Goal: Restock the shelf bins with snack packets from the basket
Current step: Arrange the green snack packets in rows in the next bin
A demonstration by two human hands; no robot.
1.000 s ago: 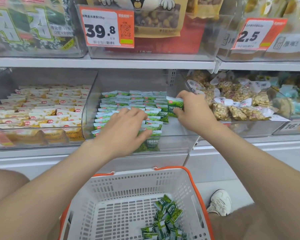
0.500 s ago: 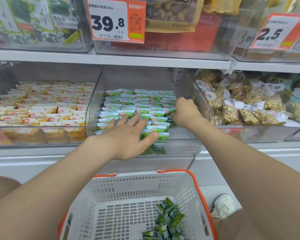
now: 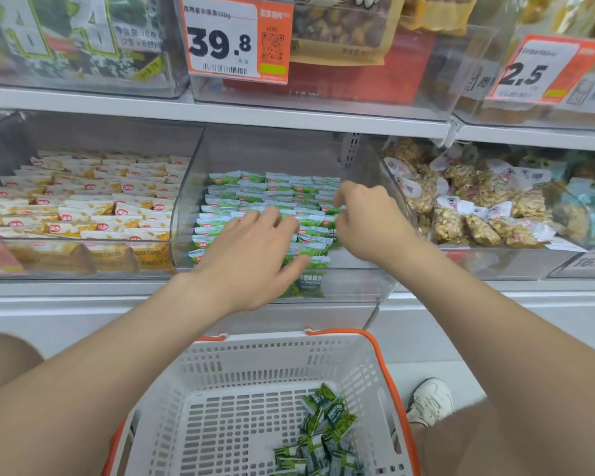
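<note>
— Where are the green packets [image 3: 272, 187]?
— Most stand in rows in the clear middle bin [image 3: 352, 285] on the shelf [image 3: 83, 290]. A small heap [image 3: 323, 438] lies in the right corner of the white basket [image 3: 282, 345] below.
— And the hands?
— The left hand [image 3: 251, 259] lies flat on the front rows, fingers [image 3: 272, 218] straight, gripping nothing. The right hand [image 3: 368, 225] is at the rows' right end, fingers [image 3: 344, 195] curled down onto the packets. Whether they pinch one, I cannot tell.
— Neighbours?
— Yellow packets [image 3: 93, 201] left, nut bags [image 3: 478, 214] right.
</note>
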